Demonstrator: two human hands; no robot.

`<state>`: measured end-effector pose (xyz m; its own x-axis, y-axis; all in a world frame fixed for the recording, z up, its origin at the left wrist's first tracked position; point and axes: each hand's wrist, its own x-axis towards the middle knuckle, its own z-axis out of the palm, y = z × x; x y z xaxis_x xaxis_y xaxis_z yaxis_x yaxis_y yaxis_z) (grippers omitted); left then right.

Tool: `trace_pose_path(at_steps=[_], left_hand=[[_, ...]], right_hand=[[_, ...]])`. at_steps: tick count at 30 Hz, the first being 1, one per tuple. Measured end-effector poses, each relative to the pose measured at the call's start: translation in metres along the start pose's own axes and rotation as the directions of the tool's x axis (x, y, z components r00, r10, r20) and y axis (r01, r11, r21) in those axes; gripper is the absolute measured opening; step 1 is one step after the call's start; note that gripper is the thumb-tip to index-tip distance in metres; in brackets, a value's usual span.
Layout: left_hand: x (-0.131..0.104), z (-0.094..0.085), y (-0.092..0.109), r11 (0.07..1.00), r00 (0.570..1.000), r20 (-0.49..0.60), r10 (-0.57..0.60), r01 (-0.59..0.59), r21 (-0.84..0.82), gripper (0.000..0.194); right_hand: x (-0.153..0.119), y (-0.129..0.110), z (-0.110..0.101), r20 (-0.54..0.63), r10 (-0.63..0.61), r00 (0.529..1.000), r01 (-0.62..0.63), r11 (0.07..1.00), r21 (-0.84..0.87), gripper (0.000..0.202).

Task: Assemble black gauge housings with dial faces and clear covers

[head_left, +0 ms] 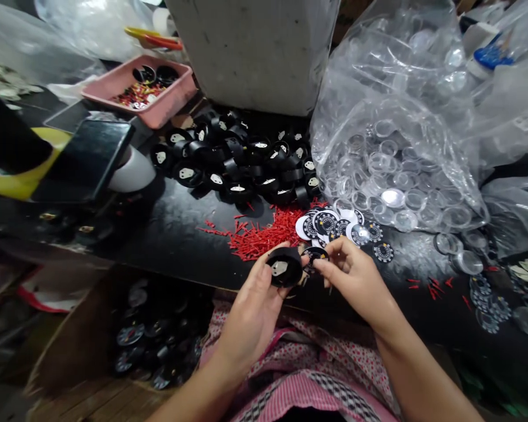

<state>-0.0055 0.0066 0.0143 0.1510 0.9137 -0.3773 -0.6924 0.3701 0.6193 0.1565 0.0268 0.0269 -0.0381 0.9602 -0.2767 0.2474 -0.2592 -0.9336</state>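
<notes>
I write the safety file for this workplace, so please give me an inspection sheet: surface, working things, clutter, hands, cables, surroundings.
Surface: black table, shiny, light reflections visible.
Working things: pile of black cases, red pins, stack of printed dials, clear covers in a plastic bag.
Clutter: loose pins at the right; pink tray with mixed small parts; dark flat screen, tilted.
Hands: left hand holds a black case; right hand holds a printed dial beside it.
Cables: nothing seen.
Surroundings: open box below table level, with dark round pieces inside.
</notes>
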Motion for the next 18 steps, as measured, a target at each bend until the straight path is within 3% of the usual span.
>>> trace_pose_path(at_steps=[4,7,11,18], left_hand=[[0.0,-0.001,-0.001,1.0,0.997,-0.075,-0.004,0.003,-0.007,0.028],[0.003,0.0,-0.001,0.996,0.992,-0.12,-0.033,0.042,0.074,0.029],[0.002,-0.001,-0.002,0.975,0.993,-0.075,-0.094,0.107,0.195,0.032],[-0.001,-0.005,-0.002,0.911,0.993,0.023,-0.12,0.1,0.399,0.035]], right_hand=[[-0.003,0.0,-0.004,-0.094,-0.032,0.995,0.045,0.99,0.134,0.016],[-0.007,-0.008,-0.003,-0.065,-0.154,0.986,0.152,0.988,-0.034,0.008],[-0.007,-0.019,0.004,0.048,-0.361,0.931,0.36,0.892,-0.275,0.023],[-0.003,-0.019,0.006,0.02,-0.272,0.962,0.263,0.904,-0.336,0.001]])
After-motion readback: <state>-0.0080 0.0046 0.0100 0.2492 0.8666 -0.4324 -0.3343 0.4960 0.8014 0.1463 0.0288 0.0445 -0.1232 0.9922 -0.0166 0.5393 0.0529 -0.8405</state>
